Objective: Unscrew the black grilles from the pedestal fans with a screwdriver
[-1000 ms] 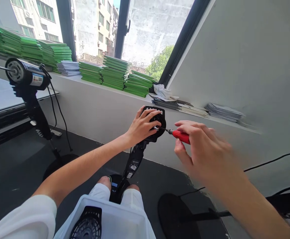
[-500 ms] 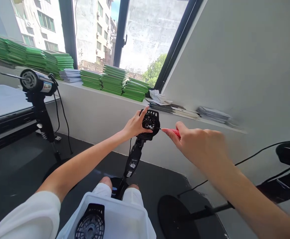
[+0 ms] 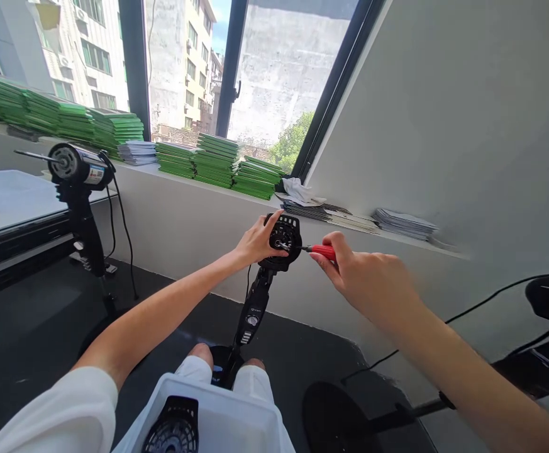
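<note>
A black fan motor housing (image 3: 295, 225) with a slotted rim sits atop a fan stand (image 3: 254, 308) in front of me. My left hand (image 3: 254, 243) grips the housing's left side, its index finger reaching over the top edge and its thumb across the front. In my right hand (image 3: 373, 274) is a screwdriver (image 3: 322, 251) with a red handle, pinched between thumb and curled fingers. The shaft points left into the housing's open face; whether its tip meets a screw is too small to tell.
A white plastic bin (image 3: 236, 415) on my lap holds a black slotted cover (image 3: 173, 428). Another fan stand with a motor (image 3: 73, 167) stands left. Stacks of green booklets (image 3: 215, 160) line the sill. At right, a round base (image 3: 333, 418) and a cable (image 3: 486, 292) are near my arm.
The whole view has shifted slightly. More of the red screwdriver handle shows now, as my right-hand fingers have shifted on it. The left hand keeps its hold on the housing.
</note>
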### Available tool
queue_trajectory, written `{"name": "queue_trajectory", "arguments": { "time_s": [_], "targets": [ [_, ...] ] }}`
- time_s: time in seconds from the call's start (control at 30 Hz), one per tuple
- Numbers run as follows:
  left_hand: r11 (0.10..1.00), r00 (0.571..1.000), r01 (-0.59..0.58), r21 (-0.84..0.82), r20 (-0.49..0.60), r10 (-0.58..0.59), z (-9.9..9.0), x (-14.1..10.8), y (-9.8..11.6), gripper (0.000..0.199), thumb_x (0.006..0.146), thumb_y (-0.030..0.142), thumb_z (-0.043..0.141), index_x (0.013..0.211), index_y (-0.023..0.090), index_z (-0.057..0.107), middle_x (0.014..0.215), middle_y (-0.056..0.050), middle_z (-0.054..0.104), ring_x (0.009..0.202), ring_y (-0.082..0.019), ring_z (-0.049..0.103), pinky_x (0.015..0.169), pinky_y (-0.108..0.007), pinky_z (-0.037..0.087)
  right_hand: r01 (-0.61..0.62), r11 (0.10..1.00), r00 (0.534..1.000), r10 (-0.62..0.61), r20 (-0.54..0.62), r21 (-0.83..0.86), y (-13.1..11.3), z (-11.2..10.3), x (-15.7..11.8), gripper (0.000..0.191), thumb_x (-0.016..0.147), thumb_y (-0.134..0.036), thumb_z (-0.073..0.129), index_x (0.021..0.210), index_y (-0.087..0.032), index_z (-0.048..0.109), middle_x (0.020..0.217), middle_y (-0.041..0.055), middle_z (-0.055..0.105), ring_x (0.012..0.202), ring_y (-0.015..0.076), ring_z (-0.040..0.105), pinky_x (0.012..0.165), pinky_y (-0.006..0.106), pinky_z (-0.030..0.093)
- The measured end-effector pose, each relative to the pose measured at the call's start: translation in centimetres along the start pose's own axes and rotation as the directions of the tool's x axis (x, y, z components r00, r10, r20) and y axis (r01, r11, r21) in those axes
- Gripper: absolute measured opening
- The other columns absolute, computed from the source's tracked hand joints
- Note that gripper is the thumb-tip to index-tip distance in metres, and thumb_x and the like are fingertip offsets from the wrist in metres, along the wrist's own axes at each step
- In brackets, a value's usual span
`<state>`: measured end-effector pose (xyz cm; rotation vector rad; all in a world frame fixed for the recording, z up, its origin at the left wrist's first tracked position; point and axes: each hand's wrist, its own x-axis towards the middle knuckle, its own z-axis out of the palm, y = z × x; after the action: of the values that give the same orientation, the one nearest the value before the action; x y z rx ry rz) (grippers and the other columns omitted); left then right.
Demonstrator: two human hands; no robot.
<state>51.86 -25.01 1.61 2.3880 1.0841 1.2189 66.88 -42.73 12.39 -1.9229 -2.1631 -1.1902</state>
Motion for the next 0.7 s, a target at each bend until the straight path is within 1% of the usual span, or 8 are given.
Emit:
{"name": "queue_trajectory", "arguments": {
  "time_s": [0.1, 0.17, 0.27, 0.3, 0.4, 0.43, 0.57, 0.7],
  "targets": [
    [1.000, 1.000, -0.011, 0.006, -0.003, 0.011, -0.1, 0.0, 0.0, 0.112, 0.072, 0.048, 0.089, 0.161, 0.036, 0.021, 0.139, -0.013, 0.051, 0.115, -0.037, 0.068, 0.088, -0.046, 0.060, -0.071, 0.995, 0.996, 0.068, -0.050, -0.065, -0.2, -0.1, 0.1, 0.069, 0.103, -0.065, 0.017, 0.087, -0.017, 0.063, 0.045, 0.0037, 0.047, 0.042, 0.0180, 0.042, 0.053, 0.029, 0.015],
    [1.000, 1.000, -0.012, 0.012, 0.004, 0.012, -0.1, 0.0, 0.0, 0.112, 0.072, 0.048, 0.089, 0.161, 0.036, 0.022, 0.138, -0.013, 0.051, 0.116, -0.037, 0.067, 0.089, -0.045, 0.060, -0.070, 0.997, 0.997, 0.070, -0.010, -0.010, -0.3, -0.2, 0.2, 0.061, 0.103, -0.063, 0.024, 0.094, -0.017, 0.063, 0.049, 0.0041, 0.053, 0.044, 0.0178, 0.044, 0.054, 0.028, 0.017],
    [1.000, 1.000, -0.006, 0.014, 0.018, 0.005, -0.2, 0.2, 0.0, 0.112, 0.072, 0.048, 0.089, 0.161, 0.035, 0.021, 0.138, -0.014, 0.051, 0.117, -0.037, 0.066, 0.090, -0.046, 0.059, -0.027, 0.996, 0.999, 0.024, 0.035, 0.084, -0.3, -0.3, 0.4, 0.048, 0.103, -0.051, 0.032, 0.119, -0.015, 0.059, 0.055, 0.0025, 0.059, 0.045, 0.0176, 0.045, 0.053, 0.027, 0.019],
    [1.000, 1.000, -0.003, 0.014, 0.023, 0.003, -0.2, 0.2, 0.1, 0.112, 0.072, 0.049, 0.088, 0.161, 0.035, 0.021, 0.139, -0.013, 0.051, 0.117, -0.037, 0.066, 0.090, -0.046, 0.059, -0.024, 0.997, 0.999, 0.022, 0.024, 0.069, -0.3, -0.4, 0.5, 0.050, 0.104, -0.052, 0.030, 0.117, -0.014, 0.060, 0.053, 0.0027, 0.057, 0.044, 0.0178, 0.044, 0.053, 0.028, 0.018],
    [1.000, 0.999, 0.006, 0.016, 0.035, -0.007, -0.3, 0.1, 0.2, 0.112, 0.074, 0.050, 0.087, 0.161, 0.036, 0.019, 0.139, -0.013, 0.050, 0.119, -0.036, 0.065, 0.090, -0.044, 0.059, -0.061, 0.998, 0.998, 0.060, -0.029, -0.032, -0.3, -0.6, 0.4, 0.068, 0.104, -0.062, 0.017, 0.091, -0.014, 0.064, 0.047, 0.0044, 0.048, 0.042, 0.0183, 0.039, 0.052, 0.029, 0.016],
    [1.000, 0.999, 0.010, 0.017, 0.040, -0.011, -0.4, 0.1, 0.3, 0.112, 0.074, 0.050, 0.087, 0.161, 0.036, 0.019, 0.139, -0.012, 0.049, 0.120, -0.036, 0.064, 0.090, -0.043, 0.058, -0.054, 0.998, 0.998, 0.054, -0.023, -0.025, -0.3, -0.7, 0.4, 0.069, 0.103, -0.063, 0.017, 0.091, -0.015, 0.064, 0.048, 0.0045, 0.049, 0.042, 0.0182, 0.040, 0.052, 0.029, 0.016],
    [0.999, 0.998, 0.026, 0.029, 0.052, -0.028, -0.6, 0.0, 0.5, 0.111, 0.074, 0.050, 0.087, 0.160, 0.035, 0.019, 0.140, -0.012, 0.049, 0.123, -0.035, 0.062, 0.092, -0.042, 0.058, -0.024, 0.998, 0.997, 0.020, 0.078, 0.055, -0.4, -1.0, 0.4, 0.054, 0.102, -0.053, 0.026, 0.117, -0.014, 0.060, 0.055, 0.0034, 0.057, 0.045, 0.0183, 0.046, 0.053, 0.027, 0.019],
    [0.999, 0.999, 0.018, 0.036, 0.048, -0.020, -0.6, -0.1, 0.6, 0.109, 0.074, 0.050, 0.088, 0.159, 0.035, 0.022, 0.141, -0.012, 0.048, 0.123, -0.036, 0.062, 0.092, -0.043, 0.058, -0.129, 0.992, 0.988, 0.129, 0.084, -0.006, -0.2, -1.3, 0.7, 0.062, 0.103, -0.058, 0.019, 0.098, -0.015, 0.063, 0.054, 0.0076, 0.057, 0.050, 0.0209, 0.051, 0.054, 0.028, 0.019]
  ]
}}
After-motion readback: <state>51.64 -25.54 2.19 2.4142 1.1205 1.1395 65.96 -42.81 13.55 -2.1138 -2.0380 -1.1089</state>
